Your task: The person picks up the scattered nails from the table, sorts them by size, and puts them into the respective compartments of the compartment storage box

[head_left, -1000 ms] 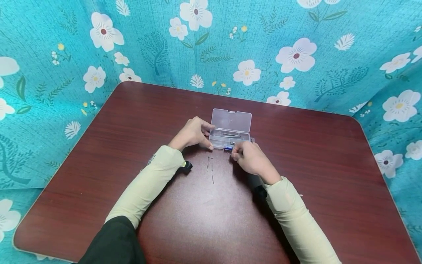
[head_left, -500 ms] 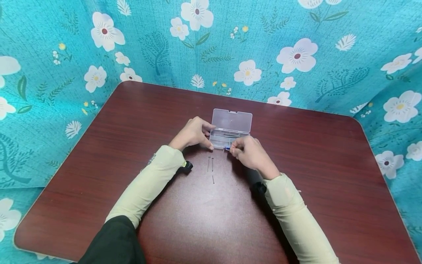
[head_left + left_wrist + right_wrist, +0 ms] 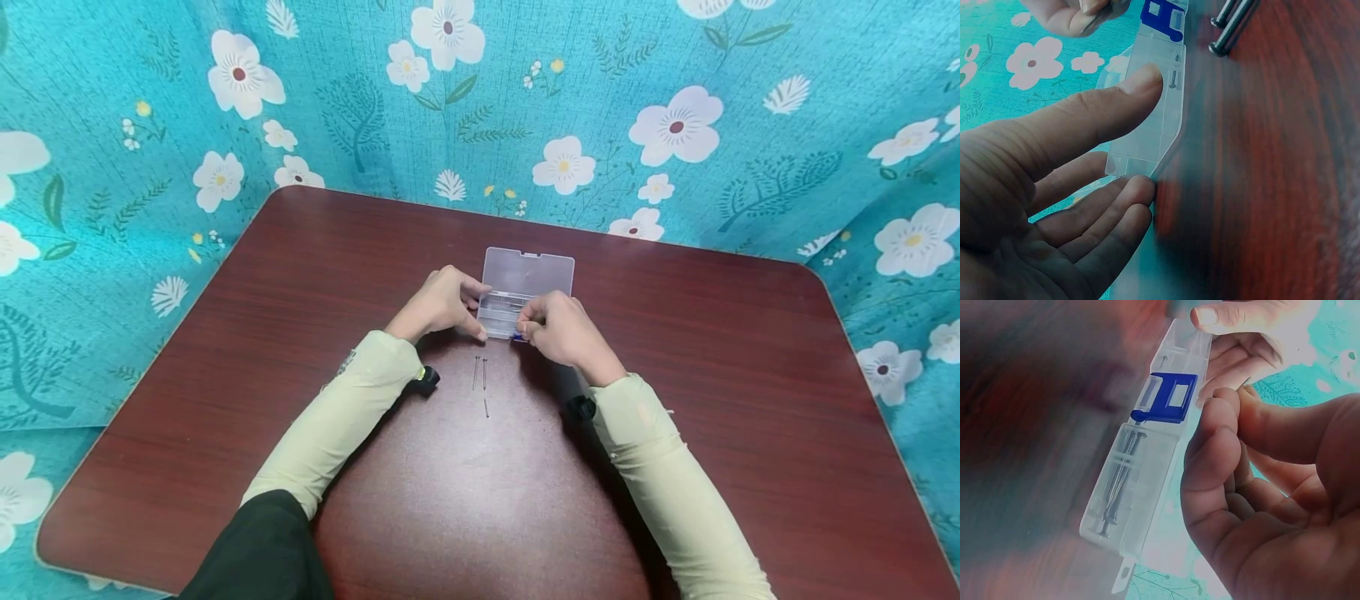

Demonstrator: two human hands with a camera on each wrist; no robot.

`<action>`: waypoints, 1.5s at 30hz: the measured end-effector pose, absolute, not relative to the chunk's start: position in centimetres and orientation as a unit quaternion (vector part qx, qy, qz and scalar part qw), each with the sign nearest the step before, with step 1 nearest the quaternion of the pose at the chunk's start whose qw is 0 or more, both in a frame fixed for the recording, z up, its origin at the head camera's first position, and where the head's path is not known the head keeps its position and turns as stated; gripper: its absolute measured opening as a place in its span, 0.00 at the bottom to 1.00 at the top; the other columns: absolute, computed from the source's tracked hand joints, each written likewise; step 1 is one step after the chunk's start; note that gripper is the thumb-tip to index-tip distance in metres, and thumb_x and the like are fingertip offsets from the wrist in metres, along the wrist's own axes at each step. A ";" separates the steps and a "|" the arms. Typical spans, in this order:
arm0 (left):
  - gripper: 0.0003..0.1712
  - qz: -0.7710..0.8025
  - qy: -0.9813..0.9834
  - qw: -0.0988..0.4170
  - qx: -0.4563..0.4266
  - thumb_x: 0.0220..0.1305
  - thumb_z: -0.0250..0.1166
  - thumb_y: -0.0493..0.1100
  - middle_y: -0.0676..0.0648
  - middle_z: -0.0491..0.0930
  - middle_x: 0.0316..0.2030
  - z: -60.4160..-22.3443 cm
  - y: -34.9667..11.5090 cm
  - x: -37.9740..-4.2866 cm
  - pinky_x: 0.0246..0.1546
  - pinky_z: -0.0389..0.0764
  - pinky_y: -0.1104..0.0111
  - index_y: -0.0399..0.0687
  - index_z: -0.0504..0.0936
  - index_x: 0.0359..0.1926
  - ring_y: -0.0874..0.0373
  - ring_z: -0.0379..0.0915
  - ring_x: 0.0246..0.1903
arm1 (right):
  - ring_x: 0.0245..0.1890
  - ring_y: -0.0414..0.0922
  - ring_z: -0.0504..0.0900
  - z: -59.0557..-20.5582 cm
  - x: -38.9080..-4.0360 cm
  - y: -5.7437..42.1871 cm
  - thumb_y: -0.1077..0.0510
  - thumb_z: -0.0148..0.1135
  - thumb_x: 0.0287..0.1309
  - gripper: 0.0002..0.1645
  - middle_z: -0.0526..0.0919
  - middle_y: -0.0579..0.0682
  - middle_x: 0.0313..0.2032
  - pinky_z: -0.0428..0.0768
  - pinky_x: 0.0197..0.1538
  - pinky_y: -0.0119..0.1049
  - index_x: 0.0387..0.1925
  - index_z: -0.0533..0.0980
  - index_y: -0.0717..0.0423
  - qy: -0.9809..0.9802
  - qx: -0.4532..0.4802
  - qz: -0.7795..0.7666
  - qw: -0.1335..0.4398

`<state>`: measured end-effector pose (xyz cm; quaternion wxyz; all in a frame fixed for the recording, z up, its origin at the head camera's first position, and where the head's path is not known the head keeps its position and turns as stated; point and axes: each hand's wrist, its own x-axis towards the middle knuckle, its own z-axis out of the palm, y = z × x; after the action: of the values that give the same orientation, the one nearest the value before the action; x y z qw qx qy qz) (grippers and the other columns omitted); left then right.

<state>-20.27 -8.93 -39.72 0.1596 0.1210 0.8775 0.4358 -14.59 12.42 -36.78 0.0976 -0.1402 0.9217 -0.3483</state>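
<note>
A clear plastic compartment box [image 3: 495, 322] lies on the table with its lid [image 3: 527, 271] raised at the back. My left hand [image 3: 441, 304] grips the box's left end, thumb along the front wall and fingers at the end. Over the right part of the box, my right hand [image 3: 558, 327] pinches a thin dark nail [image 3: 1092, 26] between thumb and index finger, mostly hidden by the fingertips. A blue latch [image 3: 1175, 397] hangs on the box's front, just below the right hand. Several nails [image 3: 1119, 481] show through the wall of the right compartment.
In front of the box, two nails [image 3: 484, 375] lie side by side, with a shorter one [image 3: 486, 408] nearer the person. The brown table [image 3: 360, 250] meets a blue flowered curtain [image 3: 495, 108] behind.
My right hand has moved left and slightly farther back, from beside the box's front right corner to over its compartments. My left hand has stayed at the box's left end.
</note>
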 end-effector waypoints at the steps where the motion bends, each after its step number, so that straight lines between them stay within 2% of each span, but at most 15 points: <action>1: 0.46 0.436 0.877 0.160 0.121 0.26 0.89 0.36 0.48 0.87 0.43 -39.8 -8.9 -20.3 0.44 0.81 0.67 0.46 0.86 0.56 0.58 0.82 0.40 | 0.21 0.43 0.71 -36.8 -14.7 12.3 0.68 0.60 0.62 0.10 0.78 0.44 0.18 0.69 0.28 0.38 0.26 0.82 0.61 0.922 -0.141 -0.347 0.099; 8: 0.46 0.440 0.875 0.164 0.122 0.27 0.89 0.36 0.48 0.87 0.44 -39.8 -8.8 -20.2 0.43 0.81 0.67 0.46 0.86 0.56 0.59 0.82 0.40 | 0.21 0.43 0.70 -36.9 -15.5 11.7 0.68 0.61 0.61 0.08 0.75 0.46 0.18 0.69 0.27 0.37 0.27 0.82 0.61 0.925 -0.129 -0.342 0.101; 15: 0.45 0.438 0.875 0.167 0.123 0.28 0.89 0.36 0.48 0.87 0.44 -39.8 -8.6 -20.1 0.43 0.81 0.68 0.46 0.86 0.56 0.59 0.82 0.40 | 0.22 0.45 0.72 -37.0 -15.9 11.6 0.68 0.61 0.61 0.07 0.77 0.47 0.20 0.71 0.29 0.38 0.28 0.83 0.61 0.927 -0.120 -0.341 0.098; 33: 0.46 0.438 0.876 0.169 0.112 0.27 0.89 0.36 0.47 0.87 0.44 -39.7 -8.8 -20.2 0.44 0.81 0.67 0.47 0.86 0.57 0.59 0.82 0.41 | 0.23 0.44 0.72 -37.2 -14.9 12.1 0.67 0.60 0.61 0.08 0.78 0.46 0.20 0.72 0.29 0.38 0.29 0.83 0.62 0.921 -0.121 -0.355 0.102; 39: 0.46 0.439 0.876 0.168 0.113 0.26 0.89 0.36 0.47 0.87 0.43 -39.7 -8.9 -20.3 0.44 0.81 0.67 0.47 0.86 0.57 0.58 0.82 0.41 | 0.24 0.44 0.74 -37.5 -14.4 12.0 0.67 0.63 0.60 0.06 0.80 0.46 0.20 0.73 0.31 0.40 0.28 0.83 0.60 0.921 -0.118 -0.355 0.106; 42: 0.46 0.437 0.877 0.163 0.117 0.26 0.90 0.37 0.47 0.87 0.42 -39.8 -8.9 -20.3 0.44 0.80 0.68 0.47 0.86 0.56 0.59 0.82 0.40 | 0.25 0.43 0.74 -37.6 -14.0 11.9 0.66 0.63 0.60 0.06 0.82 0.47 0.21 0.72 0.40 0.43 0.29 0.84 0.59 0.921 -0.124 -0.352 0.113; 45: 0.46 0.435 0.878 0.157 0.122 0.26 0.90 0.37 0.48 0.87 0.41 -39.9 -9.0 -20.3 0.44 0.80 0.68 0.47 0.86 0.56 0.59 0.82 0.40 | 0.24 0.42 0.74 -37.6 -13.7 11.7 0.67 0.63 0.61 0.07 0.83 0.49 0.22 0.73 0.40 0.44 0.29 0.83 0.60 0.917 -0.135 -0.355 0.122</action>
<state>-20.33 -8.97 -39.94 0.1566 0.1216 0.8783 0.4351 -13.66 11.75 -37.61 0.1221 -0.1346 0.9170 -0.3551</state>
